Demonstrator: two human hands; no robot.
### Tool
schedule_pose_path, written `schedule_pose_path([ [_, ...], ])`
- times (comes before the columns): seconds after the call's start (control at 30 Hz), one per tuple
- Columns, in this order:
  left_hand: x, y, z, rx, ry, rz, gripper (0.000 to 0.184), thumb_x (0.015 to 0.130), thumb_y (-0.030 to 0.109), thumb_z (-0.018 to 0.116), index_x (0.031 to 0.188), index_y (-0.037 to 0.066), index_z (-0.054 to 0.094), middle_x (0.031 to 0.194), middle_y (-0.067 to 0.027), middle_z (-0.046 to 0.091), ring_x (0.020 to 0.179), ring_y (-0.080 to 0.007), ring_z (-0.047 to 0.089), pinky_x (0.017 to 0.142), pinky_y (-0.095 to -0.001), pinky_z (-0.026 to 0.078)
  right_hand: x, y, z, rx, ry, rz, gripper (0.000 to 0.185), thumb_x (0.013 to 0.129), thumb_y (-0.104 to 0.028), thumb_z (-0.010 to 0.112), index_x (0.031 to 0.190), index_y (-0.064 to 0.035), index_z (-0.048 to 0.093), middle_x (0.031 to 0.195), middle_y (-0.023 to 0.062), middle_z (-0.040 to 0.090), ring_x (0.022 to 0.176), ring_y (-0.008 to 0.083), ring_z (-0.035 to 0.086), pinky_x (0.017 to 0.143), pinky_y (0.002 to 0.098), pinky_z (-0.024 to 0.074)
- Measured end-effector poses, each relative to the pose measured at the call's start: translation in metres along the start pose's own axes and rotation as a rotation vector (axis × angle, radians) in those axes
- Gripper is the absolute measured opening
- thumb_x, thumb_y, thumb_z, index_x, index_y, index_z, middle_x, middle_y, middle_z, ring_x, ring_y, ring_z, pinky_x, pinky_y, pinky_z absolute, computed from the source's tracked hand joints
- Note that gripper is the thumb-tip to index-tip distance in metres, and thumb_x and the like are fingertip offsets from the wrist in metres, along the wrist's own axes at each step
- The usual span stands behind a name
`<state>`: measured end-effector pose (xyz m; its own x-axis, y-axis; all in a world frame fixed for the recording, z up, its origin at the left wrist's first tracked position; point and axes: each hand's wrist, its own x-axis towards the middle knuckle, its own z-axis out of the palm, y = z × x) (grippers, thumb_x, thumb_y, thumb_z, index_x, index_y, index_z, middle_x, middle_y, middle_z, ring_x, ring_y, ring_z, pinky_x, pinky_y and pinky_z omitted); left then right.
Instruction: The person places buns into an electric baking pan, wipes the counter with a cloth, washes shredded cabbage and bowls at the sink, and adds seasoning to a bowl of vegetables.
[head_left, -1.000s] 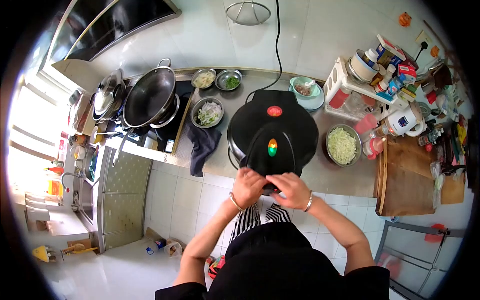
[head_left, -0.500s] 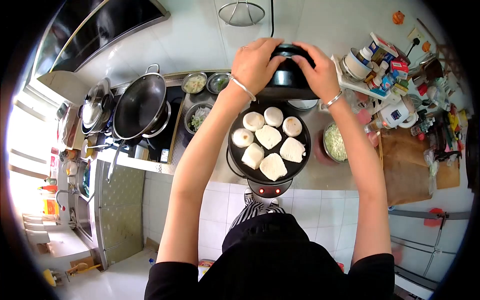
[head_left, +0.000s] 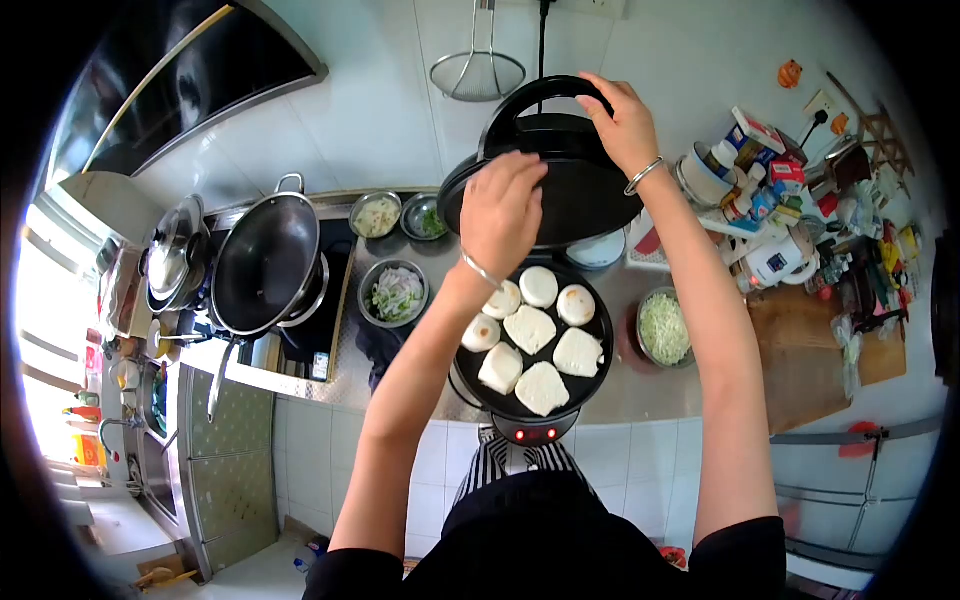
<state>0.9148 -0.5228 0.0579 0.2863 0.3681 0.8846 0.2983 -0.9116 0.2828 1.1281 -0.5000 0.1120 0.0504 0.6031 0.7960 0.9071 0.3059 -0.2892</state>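
The round electric pan (head_left: 538, 425) stands uncovered on the counter, holding several pale flat cakes (head_left: 530, 329), some round and some squarish. Its black lid (head_left: 585, 205) is raised behind the pan. My right hand (head_left: 625, 128) is at the right side of the lid's curved handle, fingers closed on it. In front of the lid's left part hovers my left hand (head_left: 503, 210), slightly blurred, its fingers extended and holding nothing. Two red lights glow on the pan's front.
A wok (head_left: 265, 262) sits on the stove at left. Bowls of chopped onion (head_left: 394, 292), pale pieces (head_left: 377, 216) and green herbs (head_left: 428, 217) stand beside it. Shredded vegetable (head_left: 664, 328) fills a bowl at right, near a cluttered rack (head_left: 735, 215). A strainer (head_left: 478, 76) hangs behind.
The lid has been lifted from the closed pan and tipped back, exposing the cakes. My left hand has come off the handle and moved down; my right hand stays at the handle.
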Motion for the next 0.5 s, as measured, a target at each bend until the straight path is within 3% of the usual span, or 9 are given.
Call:
schedule_pose_path([
  [0.17,-0.023,0.023,-0.016,0.142,0.03,-0.038,0.022,0.07,-0.001,0.063,0.091,0.006,0.064,0.096,-0.0051,0.064,0.09,-0.0223,0.059,0.076,-0.0329,0.041,0.04,0.044,0.037,-0.038,-0.038,0.086,0.033,0.083,-0.032,0.061,0.109,-0.0118,0.06,0.094,0.0095,0.063,0.085,0.028,0.061,0.074,0.036,0.0486],
  [0.27,-0.053,0.033,-0.031,0.17,-0.023,-0.18,0.017,0.07,-0.001,0.063,0.085,0.007,0.063,0.086,-0.0049,0.064,0.077,-0.022,0.058,0.065,-0.0332,0.039,0.06,0.066,0.057,0.017,-0.089,0.243,0.033,0.082,-0.032,0.062,0.106,-0.0093,0.061,0.095,0.0102,0.065,0.087,0.0279,0.062,0.076,0.0359,0.0486],
  [0.5,-0.136,0.035,-0.039,0.208,-0.103,-0.386,0.016,0.071,0.001,0.063,0.086,0.008,0.062,0.081,-0.0037,0.064,0.073,-0.0206,0.058,0.062,-0.0326,0.039,0.084,0.111,0.084,0.057,-0.213,0.309,0.039,0.081,-0.037,0.058,0.106,-0.0068,0.063,0.103,0.0125,0.065,0.097,0.0287,0.061,0.085,0.0359,0.0462],
])
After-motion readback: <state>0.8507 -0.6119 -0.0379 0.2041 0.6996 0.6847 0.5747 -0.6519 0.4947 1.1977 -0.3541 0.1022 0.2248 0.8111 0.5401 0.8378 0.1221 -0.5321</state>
